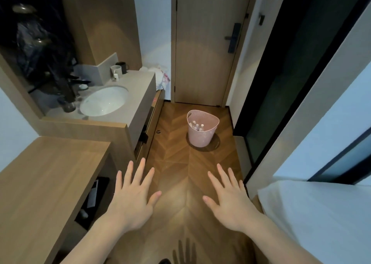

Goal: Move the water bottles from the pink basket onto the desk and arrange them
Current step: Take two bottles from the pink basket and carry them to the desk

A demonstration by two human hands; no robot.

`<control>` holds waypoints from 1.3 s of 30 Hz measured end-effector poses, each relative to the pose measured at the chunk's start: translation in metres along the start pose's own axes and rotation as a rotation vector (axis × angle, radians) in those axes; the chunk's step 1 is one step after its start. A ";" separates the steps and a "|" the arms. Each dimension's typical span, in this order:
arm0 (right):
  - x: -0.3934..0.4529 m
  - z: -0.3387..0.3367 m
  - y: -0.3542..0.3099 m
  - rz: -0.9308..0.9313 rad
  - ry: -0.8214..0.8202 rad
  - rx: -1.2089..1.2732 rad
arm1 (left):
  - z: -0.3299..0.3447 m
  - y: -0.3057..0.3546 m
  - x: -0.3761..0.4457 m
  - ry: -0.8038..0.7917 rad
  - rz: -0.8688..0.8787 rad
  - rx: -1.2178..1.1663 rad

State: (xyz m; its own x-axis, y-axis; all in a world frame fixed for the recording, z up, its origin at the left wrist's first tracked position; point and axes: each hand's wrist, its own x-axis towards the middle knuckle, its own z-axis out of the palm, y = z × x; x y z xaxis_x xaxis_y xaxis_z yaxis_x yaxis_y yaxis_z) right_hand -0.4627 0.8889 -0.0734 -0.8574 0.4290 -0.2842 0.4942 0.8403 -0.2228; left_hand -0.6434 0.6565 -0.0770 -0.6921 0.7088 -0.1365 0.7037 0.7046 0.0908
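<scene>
Bottles (197, 126) are being kept upright inside the pink basket (202, 138), which is sitting on the floor (176, 163) well ahead of the hands, near the door (208, 42). Left hand (134, 199) and right hand (230, 201) are being held out flat, fingers spread, nothing gripped. Desk (46, 179) is sitting left of the basket, beside the left hand.

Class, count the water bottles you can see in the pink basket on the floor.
3 white caps show: one at the left, one in the middle, one at the right, all inside the pink basket. More may be hidden below its rim.
</scene>
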 end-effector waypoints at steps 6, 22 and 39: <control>0.069 -0.006 0.030 0.134 0.008 0.050 | -0.013 0.011 0.119 -0.110 0.149 0.034; 0.339 -0.051 0.143 0.178 -0.120 0.136 | -0.012 0.041 0.404 -0.219 0.136 0.038; 0.616 -0.128 0.228 0.105 -0.232 0.193 | 0.005 0.045 0.670 -0.316 0.041 -0.115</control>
State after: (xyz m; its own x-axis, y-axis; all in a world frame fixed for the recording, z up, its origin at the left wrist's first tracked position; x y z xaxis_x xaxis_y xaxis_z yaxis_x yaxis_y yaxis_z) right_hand -0.8965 1.3869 -0.1801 -0.7555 0.4045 -0.5153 0.6157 0.7073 -0.3475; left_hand -1.0748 1.1631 -0.1696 -0.5669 0.7038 -0.4281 0.6949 0.6876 0.2103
